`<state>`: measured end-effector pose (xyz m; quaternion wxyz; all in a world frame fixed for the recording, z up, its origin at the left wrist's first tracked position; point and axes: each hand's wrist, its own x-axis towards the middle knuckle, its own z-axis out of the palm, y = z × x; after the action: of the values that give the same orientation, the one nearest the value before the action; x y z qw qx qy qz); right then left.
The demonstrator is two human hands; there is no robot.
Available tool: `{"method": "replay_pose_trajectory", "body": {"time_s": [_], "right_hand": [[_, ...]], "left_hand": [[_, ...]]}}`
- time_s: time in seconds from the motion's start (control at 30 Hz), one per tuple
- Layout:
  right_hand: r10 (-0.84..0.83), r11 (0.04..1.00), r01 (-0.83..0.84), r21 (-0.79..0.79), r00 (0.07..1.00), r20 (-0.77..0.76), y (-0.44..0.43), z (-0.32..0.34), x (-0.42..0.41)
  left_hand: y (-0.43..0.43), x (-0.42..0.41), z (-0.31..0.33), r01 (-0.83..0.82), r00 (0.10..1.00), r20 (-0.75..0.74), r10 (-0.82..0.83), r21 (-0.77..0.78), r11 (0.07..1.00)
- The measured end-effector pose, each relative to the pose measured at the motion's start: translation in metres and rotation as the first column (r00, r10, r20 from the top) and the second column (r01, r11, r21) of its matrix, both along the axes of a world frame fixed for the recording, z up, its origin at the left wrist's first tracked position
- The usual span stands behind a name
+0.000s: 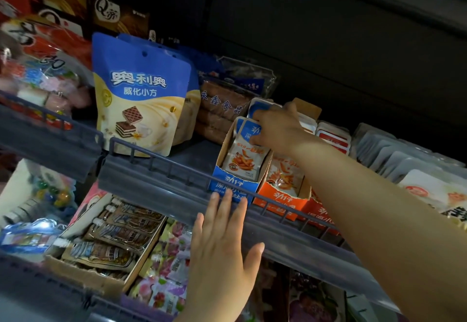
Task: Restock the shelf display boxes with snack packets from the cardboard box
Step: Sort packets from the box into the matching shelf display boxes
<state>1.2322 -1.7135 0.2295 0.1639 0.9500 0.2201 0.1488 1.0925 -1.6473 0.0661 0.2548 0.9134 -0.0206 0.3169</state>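
— In the head view, what has the right hand point(276, 127) got?
— Its fingers are curled over the tops of the snack packets point(246, 156), which stand upright in the blue display box point(228, 185) at centre frame.
— And the left hand point(222, 246)?
— Flat, fingers straight and slightly spread, holding nothing. Its fingertips reach the shelf rail point(161, 160) right in front of that box; whether they press on it I cannot tell.
— What sits beside the box?
— An orange display box point(280, 199) touches it on the right, with packets inside. A blue wafer pouch point(141, 94) stands further left on the same shelf.
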Motion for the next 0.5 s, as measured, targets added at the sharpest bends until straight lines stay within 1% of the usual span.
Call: {"method": "replay_pose_trajectory", "body": {"time_s": [0.13,0.23,0.37,0.5], "right_hand": [[-0.025,0.998,0.024,0.055,0.999,0.024,-0.005,-0.001,0.003],[-0.029,0.995,0.025,0.096,0.999,0.044,-0.007,-0.002,0.004],[-0.025,0.975,0.031,0.219,0.999,-0.029,-0.010,-0.001,0.006],[-0.044,0.983,0.034,0.180,0.998,0.053,-0.015,-0.001,0.006]], "left_hand": [[0.000,0.002,-0.002,-0.006,1.000,0.003,0.006,-0.016,1.000],[0.001,0.000,-0.001,0.005,0.999,-0.033,-0.004,0.019,1.000],[0.001,0.003,-0.003,0.004,1.000,-0.014,-0.004,0.011,1.000],[0.000,0.004,-0.003,0.001,1.000,-0.006,-0.001,-0.004,1.000]]}}
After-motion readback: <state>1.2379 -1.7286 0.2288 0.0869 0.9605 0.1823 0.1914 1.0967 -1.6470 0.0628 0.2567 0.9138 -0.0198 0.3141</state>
